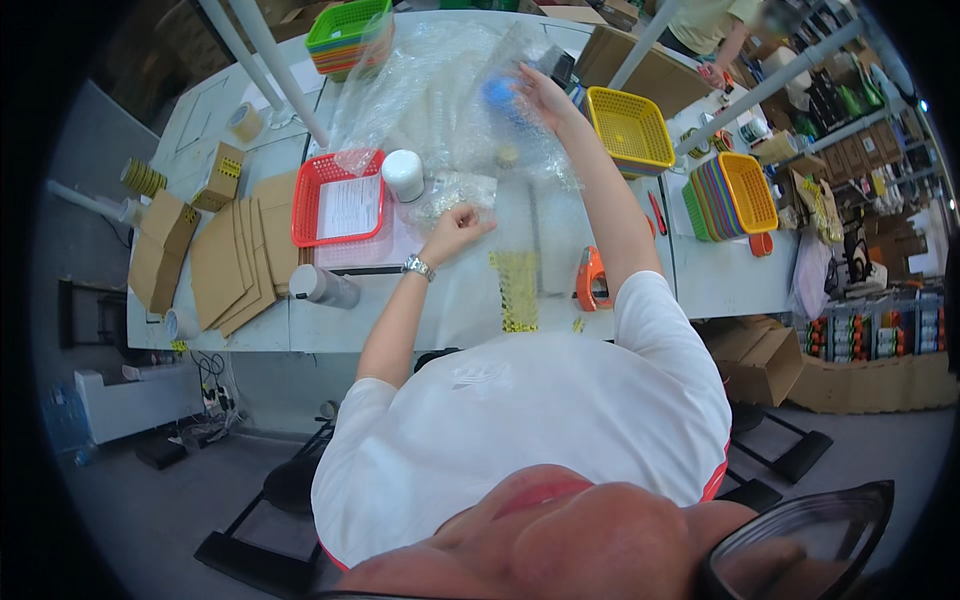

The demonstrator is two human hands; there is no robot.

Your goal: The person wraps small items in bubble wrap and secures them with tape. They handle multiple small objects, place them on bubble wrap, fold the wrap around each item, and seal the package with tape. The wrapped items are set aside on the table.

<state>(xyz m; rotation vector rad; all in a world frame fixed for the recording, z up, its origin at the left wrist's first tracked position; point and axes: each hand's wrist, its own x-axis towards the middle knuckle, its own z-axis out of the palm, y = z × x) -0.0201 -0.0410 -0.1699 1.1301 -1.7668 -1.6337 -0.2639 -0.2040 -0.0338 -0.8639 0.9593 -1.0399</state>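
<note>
My left hand (459, 229) has its fingers curled at the lower edge of a small clear plastic bag (450, 201) with tiny contents that I cannot make out. A white-lidded jar (403, 175) stands just beside that bag. Farther up, my right hand (541, 96) pinches a sheet of bubble wrap (457, 82) near its right side. Something blue (499, 96) shows through the wrap beside those fingers. Left of the jar, a red plastic basket (300, 217) holds a printed paper (350, 208).
An orange tape dispenser (587, 279) and a red utility knife (657, 212) lie to the right. Yellow baskets (628, 129) and coloured baskets (731, 196) are stacked beyond. Cardboard pieces (229, 262) and a grey-white bottle (324, 286) lie left. Metal posts rise from the table; a co-worker (709, 30) stands across.
</note>
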